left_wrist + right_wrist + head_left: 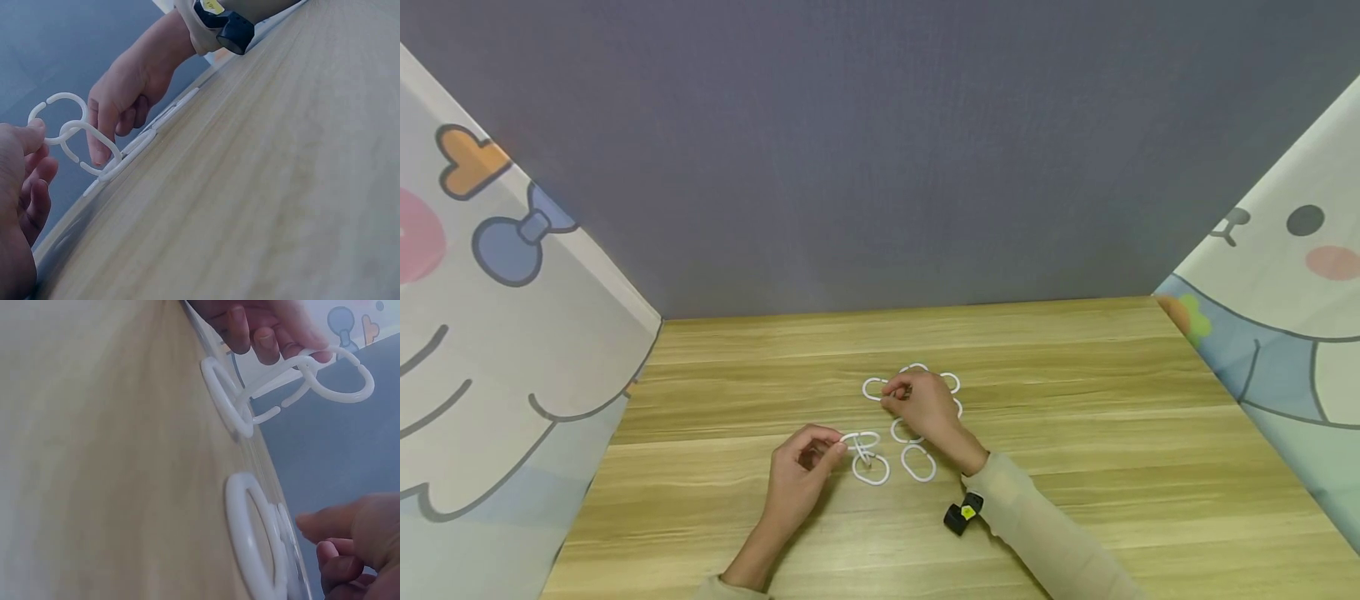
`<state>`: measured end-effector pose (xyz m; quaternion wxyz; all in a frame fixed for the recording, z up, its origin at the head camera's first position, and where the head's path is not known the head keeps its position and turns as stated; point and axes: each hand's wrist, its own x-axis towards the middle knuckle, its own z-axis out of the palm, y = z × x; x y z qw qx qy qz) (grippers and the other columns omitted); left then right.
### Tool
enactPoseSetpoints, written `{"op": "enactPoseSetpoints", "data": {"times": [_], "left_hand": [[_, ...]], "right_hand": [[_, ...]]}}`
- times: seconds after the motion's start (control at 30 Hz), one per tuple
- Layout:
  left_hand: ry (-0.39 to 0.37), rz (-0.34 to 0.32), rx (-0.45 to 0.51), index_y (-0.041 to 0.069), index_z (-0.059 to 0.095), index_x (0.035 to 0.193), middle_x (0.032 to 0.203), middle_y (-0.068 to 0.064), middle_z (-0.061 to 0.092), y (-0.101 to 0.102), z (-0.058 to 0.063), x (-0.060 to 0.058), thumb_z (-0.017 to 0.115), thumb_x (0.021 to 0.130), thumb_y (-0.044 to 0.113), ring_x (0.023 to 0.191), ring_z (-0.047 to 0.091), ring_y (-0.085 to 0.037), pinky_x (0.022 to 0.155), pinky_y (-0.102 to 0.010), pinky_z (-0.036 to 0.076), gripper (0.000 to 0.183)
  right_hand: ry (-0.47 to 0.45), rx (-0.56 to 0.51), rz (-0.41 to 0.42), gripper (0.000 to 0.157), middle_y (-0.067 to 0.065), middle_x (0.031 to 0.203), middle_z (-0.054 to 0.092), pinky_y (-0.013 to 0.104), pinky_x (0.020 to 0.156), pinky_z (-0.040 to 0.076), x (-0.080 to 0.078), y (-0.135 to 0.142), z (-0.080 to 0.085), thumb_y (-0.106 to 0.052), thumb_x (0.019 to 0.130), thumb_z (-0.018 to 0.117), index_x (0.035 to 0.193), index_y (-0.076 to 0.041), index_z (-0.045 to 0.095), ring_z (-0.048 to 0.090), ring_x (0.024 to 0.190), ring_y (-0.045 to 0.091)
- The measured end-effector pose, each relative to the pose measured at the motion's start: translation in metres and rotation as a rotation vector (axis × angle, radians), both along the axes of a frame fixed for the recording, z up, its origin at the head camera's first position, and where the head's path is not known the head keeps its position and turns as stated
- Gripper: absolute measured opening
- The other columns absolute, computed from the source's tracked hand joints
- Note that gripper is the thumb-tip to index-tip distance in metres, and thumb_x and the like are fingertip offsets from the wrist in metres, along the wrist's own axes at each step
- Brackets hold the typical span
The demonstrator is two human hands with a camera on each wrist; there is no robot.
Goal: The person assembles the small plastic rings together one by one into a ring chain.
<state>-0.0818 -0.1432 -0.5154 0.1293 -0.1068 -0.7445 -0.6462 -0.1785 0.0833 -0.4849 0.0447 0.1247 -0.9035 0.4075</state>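
Observation:
My left hand [797, 475] pinches a white plastic link [869, 432], an oval ring with a small gap. A second link [97, 133] hangs from it and hooks through a third link [872, 483] that lies on the table. Farther forward and to the right is my right hand [928, 408], its thumb and index fingertips at the right end of a loose white link [865, 389]. In the right wrist view its other fingers look curled, and no link shows in its grasp. Whether the fingertips touch that link is hard to see.
More loose links lie around and partly beneath my right hand, including a near one [921, 481] and one at the right [956, 383]. A black device [957, 518] with a yellow sticker is on the right wrist. A grey wall [880, 167] bounds the wooden table [1075, 500] behind.

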Motion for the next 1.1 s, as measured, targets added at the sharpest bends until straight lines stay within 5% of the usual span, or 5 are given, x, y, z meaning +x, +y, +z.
{"op": "enactPoseSetpoints", "data": {"times": [0.7, 0.93, 1.1], "left_hand": [[-0.014, 0.014, -0.008, 0.006, 0.079, 0.102, 0.086, -0.008, 0.074, 0.0011, 0.0008, 0.0006, 0.08, 0.097, -0.005, 0.072, 0.064, -0.007, 0.059, -0.021, 0.054, 0.012], [-0.028, 0.021, -0.013, 0.006, 0.079, 0.101, 0.086, -0.006, 0.074, 0.0009, 0.001, 0.0009, 0.081, 0.097, -0.004, 0.071, 0.064, -0.008, 0.06, -0.022, 0.054, 0.011], [-0.025, 0.021, -0.011, 0.006, 0.079, 0.101, 0.085, -0.007, 0.074, 0.0009, 0.0011, 0.0007, 0.08, 0.097, -0.005, 0.071, 0.064, -0.008, 0.059, -0.022, 0.054, 0.012]], "right_hand": [[0.025, 0.163, 0.026, 0.013, -0.007, 0.083, 0.06, 0.031, 0.061, 0.046, -0.0032, -0.0031, -0.0041, -0.016, 0.097, 0.086, 0.087, -0.021, 0.078, 0.056, 0.075, 0.01], [0.103, 0.022, 0.021, 0.005, 0.002, 0.094, 0.065, 0.032, 0.071, 0.053, -0.0049, -0.0032, -0.0052, -0.01, 0.101, 0.08, 0.101, -0.006, 0.077, 0.06, 0.079, 0.014], [0.042, -0.143, 0.026, 0.005, 0.007, 0.095, 0.063, 0.025, 0.071, 0.05, -0.0049, -0.0023, -0.0048, -0.004, 0.105, 0.075, 0.105, 0.0, 0.075, 0.057, 0.081, 0.013]]}}
